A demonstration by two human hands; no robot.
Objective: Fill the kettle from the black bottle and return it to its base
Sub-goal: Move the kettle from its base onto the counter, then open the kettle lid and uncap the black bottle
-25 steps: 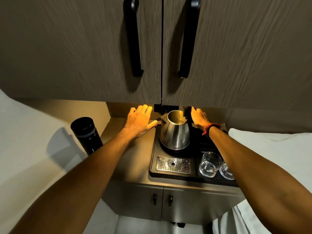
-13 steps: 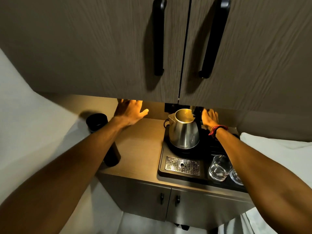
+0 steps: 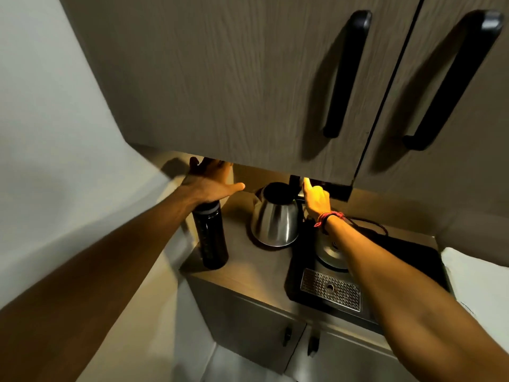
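The steel kettle (image 3: 275, 221) stands on the wooden counter, left of the black tray (image 3: 407, 260), with its lid raised. My right hand (image 3: 316, 198) is closed around the handle at the kettle's back right. The round kettle base (image 3: 330, 253) lies bare on the tray, partly behind my right forearm. A black bottle (image 3: 210, 238) stands upright at the counter's left edge. Directly over its cap is my left hand (image 3: 209, 181), fingers spread and gripping nothing; whether the palm touches the cap is unclear.
A metal drip grate (image 3: 330, 292) sits at the tray's front. A cord (image 3: 369, 223) runs behind the tray. Upper cupboard doors with black handles (image 3: 347, 75) hang low over the counter. A white wall (image 3: 55, 161) is on the left, lower cupboard doors below.
The kettle has come off its base and now stands on the counter to the left. My left hand has moved left to above the bottle. The view has swung left.
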